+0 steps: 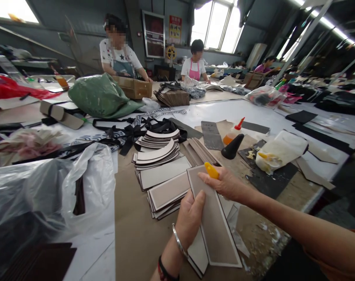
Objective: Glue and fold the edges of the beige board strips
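My left hand (191, 214) is closed on the edge of a long beige panel (218, 230) with a pale border and a dark edge, its thumb lying on the face. Another pale panel (200, 249) lies partly beneath it. In my right hand (225, 184) is a yellow tapered plastic tool (211, 170); its rounded end sticks out above the fingers and the rest is hidden. The right fingers are at the panel's upper right edge. Left of the hands are fanned stacks of similar rectangular panels (169, 191) and curved pieces (156, 156).
Beyond my right hand stand a black cone (232, 147), a red-tipped bottle of orange liquid (231, 134) and a whitish glue container (282, 150). Clear plastic bags (89, 187) cover the left side. Co-workers stand across the table behind a green bag (102, 95) and a cardboard box (133, 86).
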### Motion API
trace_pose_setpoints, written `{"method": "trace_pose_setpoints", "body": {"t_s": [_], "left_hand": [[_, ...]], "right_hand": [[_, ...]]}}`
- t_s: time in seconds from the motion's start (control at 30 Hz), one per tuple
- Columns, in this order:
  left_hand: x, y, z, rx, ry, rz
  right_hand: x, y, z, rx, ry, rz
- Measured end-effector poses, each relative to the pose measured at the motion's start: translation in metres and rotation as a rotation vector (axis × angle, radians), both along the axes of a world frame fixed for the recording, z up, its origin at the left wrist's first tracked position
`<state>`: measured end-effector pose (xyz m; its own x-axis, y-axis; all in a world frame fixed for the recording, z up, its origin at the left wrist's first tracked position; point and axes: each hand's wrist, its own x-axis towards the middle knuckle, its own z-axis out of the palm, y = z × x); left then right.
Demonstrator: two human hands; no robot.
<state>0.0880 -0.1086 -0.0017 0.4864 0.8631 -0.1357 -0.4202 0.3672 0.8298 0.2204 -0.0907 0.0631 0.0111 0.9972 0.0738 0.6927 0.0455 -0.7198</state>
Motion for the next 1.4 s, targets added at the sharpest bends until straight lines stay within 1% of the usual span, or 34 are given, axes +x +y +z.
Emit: {"method": "trace_pose_setpoints", "body": {"t_s": [0.07,0.17,0.3,0.4,0.43,0.47,0.53,0.6,0.67,0.73,0.8,0.87,0.93,1.07,1.2,1.3,1.4], "left_hand": [[0.001,0.001,-0.003,-0.030,-0.002,0.024],[0.000,0.004,-0.007,-0.060,0.007,0.062],[-0.007,0.009,-0.008,-0.081,0.011,0.039],[-0.010,0.012,-0.008,-0.091,0.045,0.012],[-0.011,0.013,-0.007,-0.098,0.049,0.007],[-0.011,0.013,-0.007,-0.111,0.041,0.004],[-0.011,0.013,-0.004,-0.166,-0.013,-0.004],[-0.012,0.012,0.000,-0.258,-0.099,-0.066],[-0.014,0.009,0.004,-0.328,-0.197,-0.204],[-0.015,0.006,0.006,-0.343,-0.264,-0.370],[-0.016,0.003,0.008,-0.337,-0.263,-0.467],[-0.016,0.001,0.008,-0.336,-0.209,-0.496],[-0.015,0.000,0.010,-0.299,-0.149,-0.504],[-0.017,-0.003,0.012,-0.162,-0.036,-0.570],[-0.021,-0.006,0.014,-0.094,0.027,-0.648],[-0.026,-0.008,0.018,-0.082,0.100,-0.718],[-0.032,-0.009,0.023,-0.099,0.172,-0.791]], "right_hand": [[-0.001,0.003,-0.003,0.026,-0.036,0.014],[0.000,0.008,-0.005,0.001,-0.035,0.047],[0.001,0.016,0.000,-0.136,0.053,0.109],[0.002,0.022,0.007,-0.274,0.152,0.129],[0.002,0.024,0.008,-0.293,0.163,0.129],[0.002,0.025,0.009,-0.289,0.161,0.123],[0.002,0.026,0.009,-0.216,0.135,0.099],[0.003,0.024,0.008,-0.119,0.138,0.055],[0.005,0.020,0.006,-0.068,0.207,-0.002],[0.008,0.015,0.004,-0.057,0.304,-0.064],[0.014,0.010,0.003,-0.056,0.369,-0.104],[0.022,0.004,0.004,-0.065,0.387,-0.117],[0.031,-0.001,0.006,-0.109,0.383,-0.102],[0.049,-0.014,0.018,-0.234,0.369,0.012],[0.060,-0.028,0.026,-0.361,0.409,0.103],[0.063,-0.039,0.020,-0.416,0.528,0.127],[0.066,-0.050,0.007,-0.455,0.593,0.144]]}}
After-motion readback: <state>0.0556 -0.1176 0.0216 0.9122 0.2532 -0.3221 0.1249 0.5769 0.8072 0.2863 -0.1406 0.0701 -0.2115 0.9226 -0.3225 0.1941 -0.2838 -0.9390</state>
